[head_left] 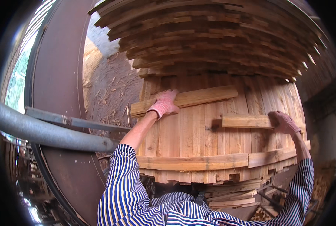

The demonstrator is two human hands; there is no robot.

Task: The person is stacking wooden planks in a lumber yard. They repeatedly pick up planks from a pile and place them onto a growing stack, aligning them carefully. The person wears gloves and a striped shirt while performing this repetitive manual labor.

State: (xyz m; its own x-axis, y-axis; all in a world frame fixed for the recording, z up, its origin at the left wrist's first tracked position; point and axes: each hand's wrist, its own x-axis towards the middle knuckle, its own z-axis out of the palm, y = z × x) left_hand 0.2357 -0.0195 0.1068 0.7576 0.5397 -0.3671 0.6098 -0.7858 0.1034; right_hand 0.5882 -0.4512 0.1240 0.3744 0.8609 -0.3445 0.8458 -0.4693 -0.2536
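Note:
My left hand [165, 103], in a pink knit glove, is closed over a wooden board [207, 96] that slants across the layer of planks [190, 132]. A shorter-looking board [247, 121] is gripped at its right end by my gloved right hand [283, 122]. That board casts a dark shadow at its left end, so it seems slightly raised. Two boards lie end to end crosswise along the near edge of the layer, a left one [194, 162] and a right one [273, 156]. My fingertips are partly hidden on both sides.
A tall stack of boards [213, 41] rises at the far side with uneven ends. On the left stand a brown steel beam [58, 67] and a grey metal pipe [55, 130]. Wood scraps litter the ground [111, 90]. More boards [232, 197] lie below the near edge.

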